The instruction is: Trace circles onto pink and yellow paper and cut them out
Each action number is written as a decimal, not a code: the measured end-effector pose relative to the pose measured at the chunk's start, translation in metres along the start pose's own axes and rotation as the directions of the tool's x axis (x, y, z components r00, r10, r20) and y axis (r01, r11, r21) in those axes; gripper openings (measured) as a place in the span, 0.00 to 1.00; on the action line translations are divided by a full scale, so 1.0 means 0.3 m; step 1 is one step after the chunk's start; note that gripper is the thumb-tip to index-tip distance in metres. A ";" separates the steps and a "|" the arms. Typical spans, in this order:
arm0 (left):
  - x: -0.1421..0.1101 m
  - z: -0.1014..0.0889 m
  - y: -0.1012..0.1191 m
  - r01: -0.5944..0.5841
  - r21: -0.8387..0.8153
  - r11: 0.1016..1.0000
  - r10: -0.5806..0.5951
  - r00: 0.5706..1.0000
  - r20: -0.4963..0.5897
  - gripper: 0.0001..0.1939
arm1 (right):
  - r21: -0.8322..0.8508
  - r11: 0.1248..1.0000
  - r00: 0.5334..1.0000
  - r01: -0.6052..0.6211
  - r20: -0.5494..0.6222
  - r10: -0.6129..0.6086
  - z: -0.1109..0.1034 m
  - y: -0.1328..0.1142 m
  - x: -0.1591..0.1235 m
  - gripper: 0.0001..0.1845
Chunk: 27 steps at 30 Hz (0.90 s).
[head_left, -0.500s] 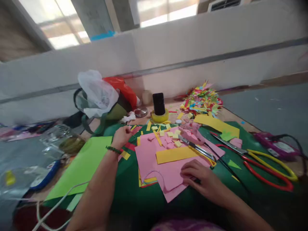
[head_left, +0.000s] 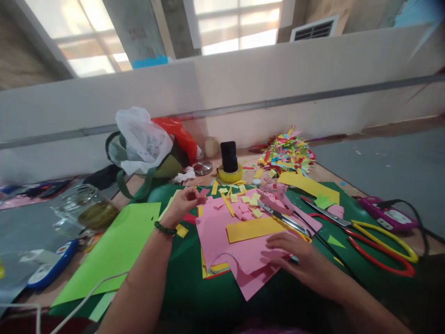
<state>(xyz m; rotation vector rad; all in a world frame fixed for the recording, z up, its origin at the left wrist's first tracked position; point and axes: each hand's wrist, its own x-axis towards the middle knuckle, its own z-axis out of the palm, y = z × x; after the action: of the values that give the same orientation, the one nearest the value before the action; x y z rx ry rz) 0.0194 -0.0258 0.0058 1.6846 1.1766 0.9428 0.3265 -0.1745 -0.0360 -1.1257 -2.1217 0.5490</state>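
Observation:
My left hand, with a dark green bead bracelet, is closed in a pinch on a small pink paper piece. It hovers by the left edge of the stacked coloured sheets. My right hand is at the near right edge of a pink paper sheet, fingers on top and thumb by its raised edge. A yellow paper strip lies on this sheet, with small yellow squares and pink pieces beyond it. A utility knife and a pink glue gun lie to the right.
Large scissors with red and yellow handles lie at right. A light green sheet covers the left side of the green mat. Behind stand a phone in a yellow tape roll, a bag and a paper-scrap heap.
My left hand has moved slightly right and nearer, bringing the pink piece to the stack's edge. Under my right hand the pink sheet's near edge is lifted more. The camera view has shifted a little.

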 end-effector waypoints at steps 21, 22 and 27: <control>-0.089 0.270 0.063 0.217 -0.326 0.920 -0.131 0.955 0.266 0.22 | -0.457 0.787 0.784 0.414 -0.261 -0.564 0.115 -0.024 0.244 0.10; -0.089 0.274 0.057 0.177 -0.296 0.939 -0.105 0.964 0.242 0.21 | -0.406 0.818 0.798 0.406 -0.278 -0.534 0.122 -0.021 0.247 0.09; -0.097 0.281 0.055 0.114 -0.163 0.980 -0.063 0.956 0.288 0.19 | 0.010 0.988 0.905 0.153 -0.404 -0.136 0.116 0.003 0.256 0.07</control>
<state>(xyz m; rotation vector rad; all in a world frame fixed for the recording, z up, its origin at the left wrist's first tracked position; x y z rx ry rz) 0.0933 -0.0754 -0.0117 1.5492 0.9406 0.7024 0.2705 -0.1116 -0.0331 -0.9525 -1.8049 0.2614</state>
